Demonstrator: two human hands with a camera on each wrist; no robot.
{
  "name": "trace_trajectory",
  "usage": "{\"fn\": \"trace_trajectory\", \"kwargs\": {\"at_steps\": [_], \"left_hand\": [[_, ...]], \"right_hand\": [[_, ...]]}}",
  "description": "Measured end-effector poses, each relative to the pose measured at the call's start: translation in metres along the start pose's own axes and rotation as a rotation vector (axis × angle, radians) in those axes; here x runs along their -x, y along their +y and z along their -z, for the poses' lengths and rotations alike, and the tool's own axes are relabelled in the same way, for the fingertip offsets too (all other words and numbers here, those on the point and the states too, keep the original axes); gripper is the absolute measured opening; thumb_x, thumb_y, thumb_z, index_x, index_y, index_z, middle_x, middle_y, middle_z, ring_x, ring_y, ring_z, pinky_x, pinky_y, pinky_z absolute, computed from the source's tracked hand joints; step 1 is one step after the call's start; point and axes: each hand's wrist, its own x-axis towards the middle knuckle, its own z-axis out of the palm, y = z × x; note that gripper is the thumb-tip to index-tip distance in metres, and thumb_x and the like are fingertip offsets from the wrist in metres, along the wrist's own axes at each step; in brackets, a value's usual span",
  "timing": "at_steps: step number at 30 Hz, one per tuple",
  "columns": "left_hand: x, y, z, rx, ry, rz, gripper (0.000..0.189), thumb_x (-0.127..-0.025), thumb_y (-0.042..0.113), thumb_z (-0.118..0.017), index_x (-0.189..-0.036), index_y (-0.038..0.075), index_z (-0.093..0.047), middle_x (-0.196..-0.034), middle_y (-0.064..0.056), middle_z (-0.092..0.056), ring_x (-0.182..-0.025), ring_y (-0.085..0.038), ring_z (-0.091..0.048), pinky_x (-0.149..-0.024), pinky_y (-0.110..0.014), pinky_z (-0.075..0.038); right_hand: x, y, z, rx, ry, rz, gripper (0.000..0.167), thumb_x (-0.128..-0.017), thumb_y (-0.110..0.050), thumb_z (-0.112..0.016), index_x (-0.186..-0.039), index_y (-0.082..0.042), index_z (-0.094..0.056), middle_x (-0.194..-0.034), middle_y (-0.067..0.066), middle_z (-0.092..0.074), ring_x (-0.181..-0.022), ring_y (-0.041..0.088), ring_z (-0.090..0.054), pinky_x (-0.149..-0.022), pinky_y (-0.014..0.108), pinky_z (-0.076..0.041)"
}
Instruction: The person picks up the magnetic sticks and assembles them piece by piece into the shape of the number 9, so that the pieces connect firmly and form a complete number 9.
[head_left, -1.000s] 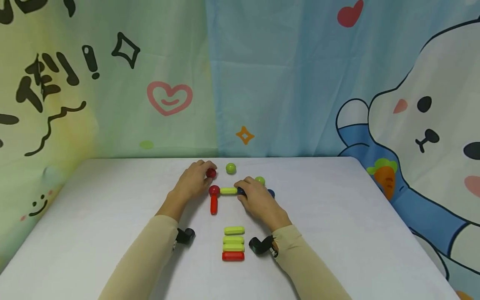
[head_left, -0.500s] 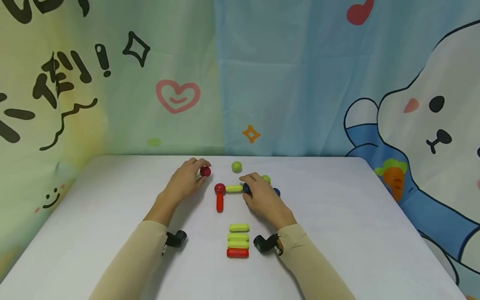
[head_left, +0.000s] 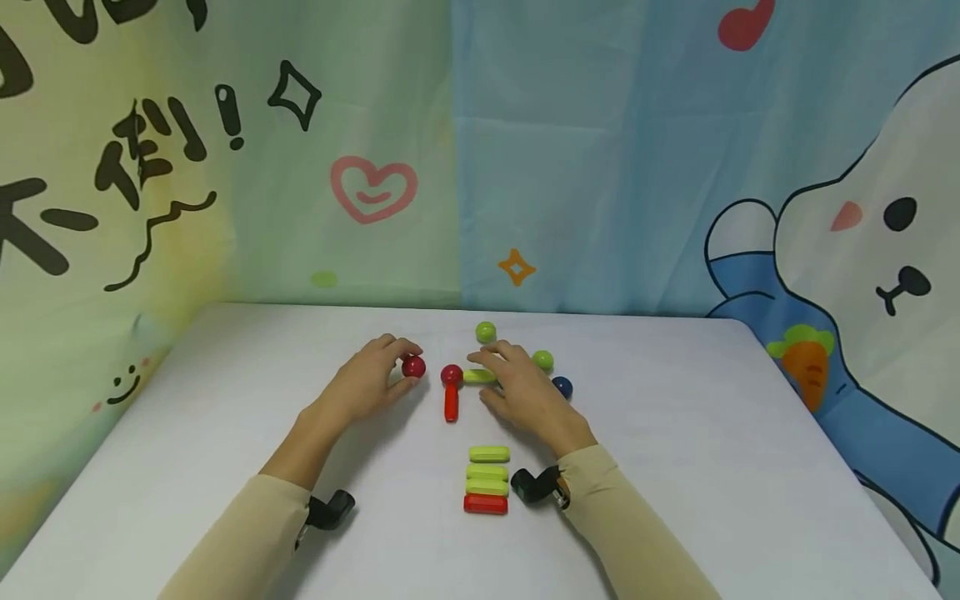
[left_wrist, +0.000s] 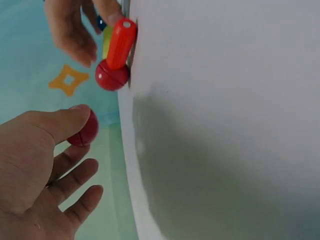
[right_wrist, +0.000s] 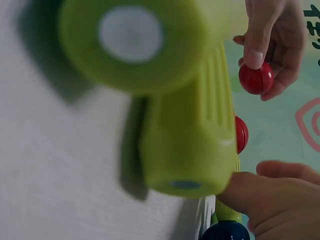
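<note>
On the white table [head_left: 720, 417], the right hand [head_left: 528, 396] is held thumb-and-fingers apart around a ribbed yellow-green rod [head_left: 478, 377]; whether anything's gripped can't be told, tbh. In the left hand [head_left: 366, 381], a glossy red ball [head_left: 414, 367] is pinched, just left of the rod's joined red end ball [head_left: 452, 375].

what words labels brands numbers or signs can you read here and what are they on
"!" on the backdrop, upper left
Other black characters on it: stylised, some cut off; I can't read them reliably
Balls and rods: no lettering visible
</note>
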Motion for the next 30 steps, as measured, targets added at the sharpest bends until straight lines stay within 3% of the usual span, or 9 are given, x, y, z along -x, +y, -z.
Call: {"fn": "trace_trajectory", "kwargs": {"at_steps": [5,15,24,30], "left_hand": [[0.009,0.007,-0.001,0.005,-0.037,-0.023,0.038,-0.091,0.021,-0.077,-0.126,0.010,-0.066,-0.111,-0.005,-0.065,-0.103,-0.025,-0.062,-0.091,-0.044,-0.055],[0.019,0.014,-0.007,0.039,-0.128,0.021,0.037,-0.086,0.026,-0.082,-0.118,0.015,-0.067,-0.100,0.003,-0.066,-0.095,-0.019,-0.062,-0.082,-0.035,-0.055],[0.028,0.024,-0.014,0.049,-0.147,-0.030,0.037,-0.087,0.026,-0.081,-0.118,0.016,-0.063,-0.097,0.004,-0.068,-0.089,-0.014,-0.060,-0.083,-0.035,-0.054],[0.029,0.030,-0.019,0.080,-0.146,-0.036,0.037,-0.086,0.028,-0.082,-0.113,0.017,-0.058,-0.095,0.006,-0.066,-0.082,-0.011,-0.056,-0.075,-0.032,-0.050]], "right_hand": [[-0.002,0.000,-0.001,-0.004,0.020,0.071,0.048,-0.094,-0.019,-0.076,-0.139,-0.024,-0.062,-0.146,0.003,-0.052,-0.136,0.027,-0.050,-0.113,0.046,-0.043],[-0.007,-0.004,-0.003,-0.002,0.006,0.159,0.040,-0.093,-0.020,-0.076,-0.132,-0.027,-0.067,-0.147,0.003,-0.053,-0.137,0.029,-0.050,-0.113,0.052,-0.041],[-0.011,-0.006,-0.007,-0.016,0.001,0.271,0.036,-0.093,-0.013,-0.075,-0.127,-0.025,-0.071,-0.146,0.007,-0.054,-0.135,0.031,-0.050,-0.112,0.053,-0.041],[-0.014,-0.009,-0.009,-0.002,-0.024,0.303,0.033,-0.094,-0.008,-0.073,-0.123,-0.025,-0.074,-0.147,0.008,-0.053,-0.138,0.027,-0.047,-0.114,0.054,-0.039]]}}
